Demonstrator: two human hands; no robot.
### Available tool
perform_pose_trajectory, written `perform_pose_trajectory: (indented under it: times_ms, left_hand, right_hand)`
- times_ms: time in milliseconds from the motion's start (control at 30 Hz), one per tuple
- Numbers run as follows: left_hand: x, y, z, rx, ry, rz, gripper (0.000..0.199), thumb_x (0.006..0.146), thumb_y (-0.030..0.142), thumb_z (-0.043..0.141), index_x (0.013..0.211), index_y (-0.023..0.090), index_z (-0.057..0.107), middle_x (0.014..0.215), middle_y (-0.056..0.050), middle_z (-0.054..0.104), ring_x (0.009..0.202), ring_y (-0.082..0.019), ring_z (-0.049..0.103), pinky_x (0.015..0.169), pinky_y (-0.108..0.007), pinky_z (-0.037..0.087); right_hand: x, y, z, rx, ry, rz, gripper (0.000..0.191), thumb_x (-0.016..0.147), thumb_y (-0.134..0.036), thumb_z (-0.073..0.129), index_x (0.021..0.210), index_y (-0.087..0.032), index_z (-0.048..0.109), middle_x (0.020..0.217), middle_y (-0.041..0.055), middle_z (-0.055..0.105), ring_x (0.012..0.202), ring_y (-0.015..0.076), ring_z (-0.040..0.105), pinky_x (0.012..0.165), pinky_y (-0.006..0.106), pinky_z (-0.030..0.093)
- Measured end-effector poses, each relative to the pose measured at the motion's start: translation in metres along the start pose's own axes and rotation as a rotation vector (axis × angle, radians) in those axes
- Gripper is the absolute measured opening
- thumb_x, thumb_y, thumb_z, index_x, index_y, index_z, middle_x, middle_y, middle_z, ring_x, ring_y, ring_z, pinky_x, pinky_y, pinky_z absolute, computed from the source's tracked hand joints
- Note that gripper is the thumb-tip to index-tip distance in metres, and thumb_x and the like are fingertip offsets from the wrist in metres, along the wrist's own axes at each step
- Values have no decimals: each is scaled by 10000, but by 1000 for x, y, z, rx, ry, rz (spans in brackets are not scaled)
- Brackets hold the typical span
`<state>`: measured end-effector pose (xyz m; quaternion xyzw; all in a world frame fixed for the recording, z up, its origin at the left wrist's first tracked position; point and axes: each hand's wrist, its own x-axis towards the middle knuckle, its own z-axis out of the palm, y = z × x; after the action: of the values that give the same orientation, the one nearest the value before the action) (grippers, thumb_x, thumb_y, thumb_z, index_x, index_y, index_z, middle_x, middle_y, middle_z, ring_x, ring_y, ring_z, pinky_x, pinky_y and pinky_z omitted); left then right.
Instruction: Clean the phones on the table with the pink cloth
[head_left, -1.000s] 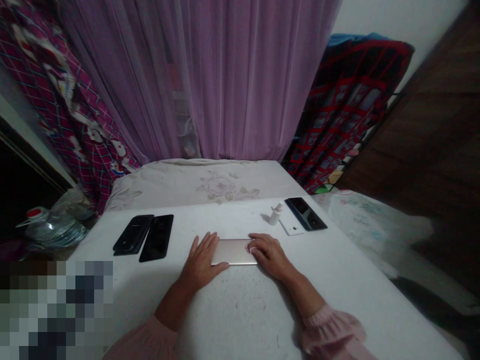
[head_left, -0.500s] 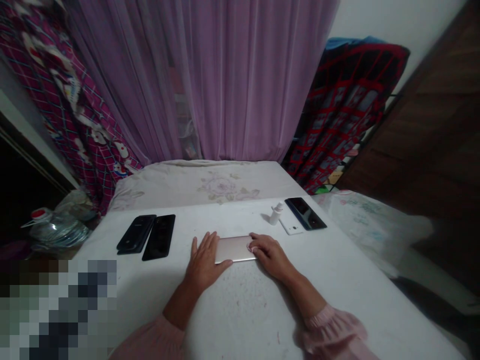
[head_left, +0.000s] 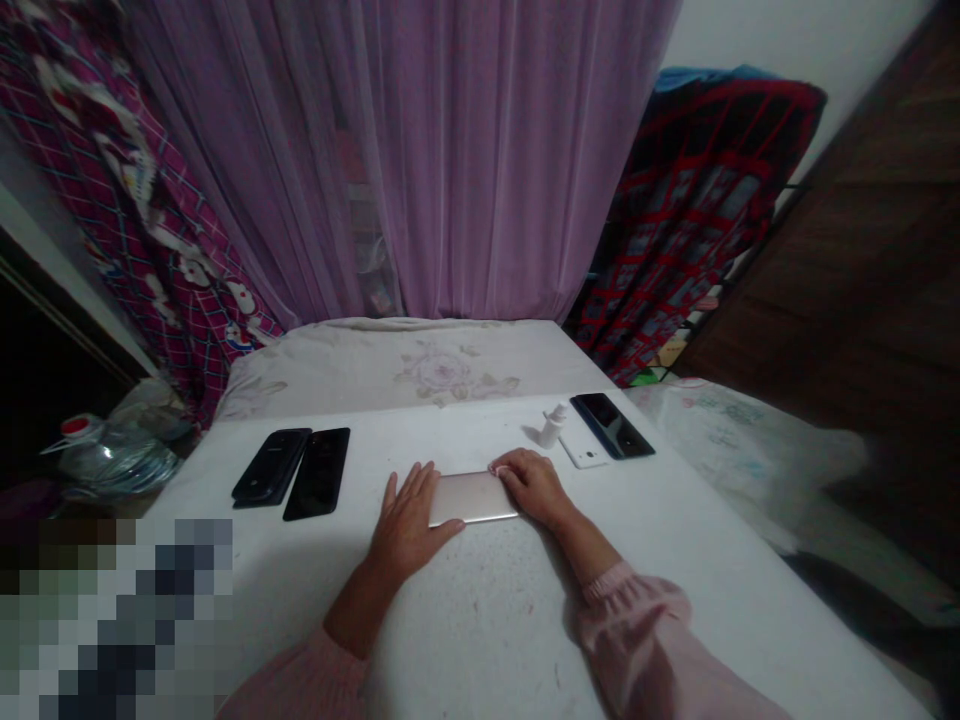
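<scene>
A pale gold phone [head_left: 471,498] lies face down and lengthwise across the white table cover. Over its left end rests my left hand [head_left: 409,522], fingers spread and thumb along the near edge. My right hand [head_left: 531,486] is closed at the phone's right end, its fingertips pinching a small pinkish-white piece of cloth or tissue [head_left: 496,467] against the far edge. Most of that piece is hidden by the fingers. Beyond my right hand stands a small white spray bottle [head_left: 552,427], beside a white phone [head_left: 584,446] lying flat.
At the right lies a dark phone [head_left: 613,426]. Two dark phones [head_left: 271,468] [head_left: 317,473] lie side by side at the left. A floral cloth [head_left: 360,365] covers the table's far part, below purple curtains [head_left: 480,160]. A large clear bottle [head_left: 112,460] is off the left edge.
My right hand has moved away from me, from the phone's surface to its far right edge, with the small piece still pinched. My left hand has stayed in place.
</scene>
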<state>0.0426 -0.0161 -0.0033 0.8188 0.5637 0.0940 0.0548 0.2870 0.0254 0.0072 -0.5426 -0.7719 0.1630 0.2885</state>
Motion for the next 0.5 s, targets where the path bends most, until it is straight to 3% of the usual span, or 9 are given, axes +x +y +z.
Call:
perform_pose_trajectory:
  times_ms: [233,400,500]
  left_hand:
    - [-2,2,3,5,75,-4,679,879,570,528,1395,139,439,1485,-153,426,1392,-322,354,1154,-547,196]
    - [-2,2,4,16,78,-7,678,879,577,518,1397,147,438,1489,-149,421,1393,-321,351,1154,-539,199]
    - [-2,1,4,10,78,4,673,883,573,511,1403,155,428,1493,-149,414,1395,-319,348,1152,-547,192]
  right_hand:
    - [-10,-6,3,-6,41,25,195,891,-241,491,894,-224,685,913,47,705,904,206,606,848,352,427]
    - [-30,-5,-3,86,5,-81,182,866,-214,494,875,-222,676,1105,77,680,1079,225,586,930,387,419]
    - [-29,-9,-6,46,-25,-54,178,859,-206,504,875,-223,680,1127,73,668,1088,225,577,933,389,410]
